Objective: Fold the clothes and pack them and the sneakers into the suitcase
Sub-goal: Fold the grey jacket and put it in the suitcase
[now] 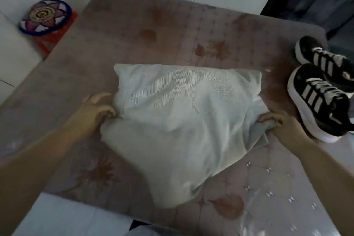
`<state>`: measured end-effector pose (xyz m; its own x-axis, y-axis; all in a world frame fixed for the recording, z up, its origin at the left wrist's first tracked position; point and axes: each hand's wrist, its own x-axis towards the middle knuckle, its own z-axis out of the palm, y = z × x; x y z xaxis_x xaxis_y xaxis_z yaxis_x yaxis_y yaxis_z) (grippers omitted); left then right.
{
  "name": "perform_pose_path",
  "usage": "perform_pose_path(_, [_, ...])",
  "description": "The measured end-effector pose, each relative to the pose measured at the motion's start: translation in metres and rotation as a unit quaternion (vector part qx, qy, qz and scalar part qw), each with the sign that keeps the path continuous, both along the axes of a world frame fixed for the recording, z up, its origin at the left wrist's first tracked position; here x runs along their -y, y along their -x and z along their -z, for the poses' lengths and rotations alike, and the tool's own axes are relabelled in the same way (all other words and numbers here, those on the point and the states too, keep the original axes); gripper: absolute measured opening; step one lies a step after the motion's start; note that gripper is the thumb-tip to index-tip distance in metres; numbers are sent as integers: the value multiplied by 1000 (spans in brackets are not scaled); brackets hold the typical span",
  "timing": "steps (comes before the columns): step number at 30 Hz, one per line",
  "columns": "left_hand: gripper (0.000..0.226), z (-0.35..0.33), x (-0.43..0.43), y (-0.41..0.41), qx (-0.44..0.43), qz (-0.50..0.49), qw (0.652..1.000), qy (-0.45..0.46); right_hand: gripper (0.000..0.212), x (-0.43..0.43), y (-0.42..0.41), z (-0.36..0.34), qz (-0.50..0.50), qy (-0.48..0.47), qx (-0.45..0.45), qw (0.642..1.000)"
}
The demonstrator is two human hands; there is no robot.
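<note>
At the middle of the desk (134,30) lies the white garment (183,113), its far edge already doubled over and its near corner trailing toward the desk's near edge. The left hand (95,110) grips the garment's left side, fingers (109,111) curled into the cloth. The right hand (283,123) pinches the right side, where a grey layer shows beneath its fingers (268,118).

The step in hand looks like a fold of the garment. To do it well, I would keep both grips level and pull the cloth taut between them, so the crease runs straight. The loose near corner should come up with the fold rather than drag, and the grey layer should lie flat inside.

The 2 sneakers stand just beside the right hand: the near sneaker (318,101) almost at the wrist, the far sneaker (323,57) at the desk's right corner. A wide sweep to the right could knock them off. More room lies beyond the garment and to its left. A patterned round disc (45,16) sits on a red stool (51,40), off the desk and well apart. The suitcase is not in view.
</note>
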<state>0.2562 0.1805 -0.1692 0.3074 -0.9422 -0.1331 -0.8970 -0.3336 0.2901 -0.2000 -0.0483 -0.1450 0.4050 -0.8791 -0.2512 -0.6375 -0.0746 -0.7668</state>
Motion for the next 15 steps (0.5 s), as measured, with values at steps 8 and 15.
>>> perform_pose_path(8, [35,-33,-5,20,-185,-172,964,77,37,-22,-2,-12,90,-95,27,991])
perform_pose_path(15, [73,-47,61,40,-380,-326,865,35,58,7,-50,-24,156,-108,-69,979])
